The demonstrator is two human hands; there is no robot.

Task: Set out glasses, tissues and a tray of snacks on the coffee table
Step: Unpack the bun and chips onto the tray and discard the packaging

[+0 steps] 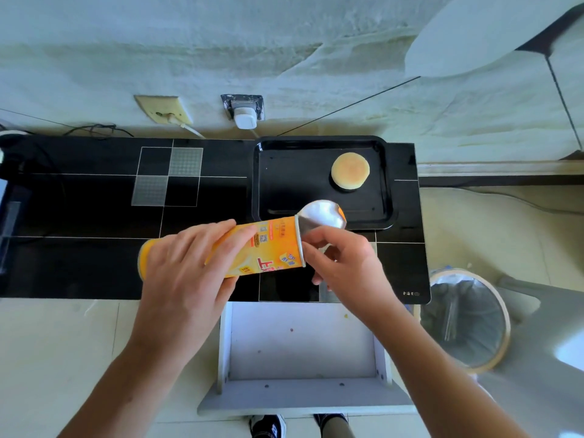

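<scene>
Black glossy table [94, 263]; orange snack tube [271, 245], silver foil seal [322, 216] half-peeled, both hands clasping.

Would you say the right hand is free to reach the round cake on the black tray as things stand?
Probably not yet: the right hand is pinching the foil seal of the yellow snack canister. The path to the round cake looks otherwise open.

An orange snack canister [252, 248] is lying nearly on its side in the air, its open mouth pointing toward the black tray [387, 184]. Its silver foil seal [322, 214] is peeling up from the rim, curling over the tray's near edge. A round, pale golden cake [350, 170] is sitting flat inside the tray, toward its far right corner.
</scene>
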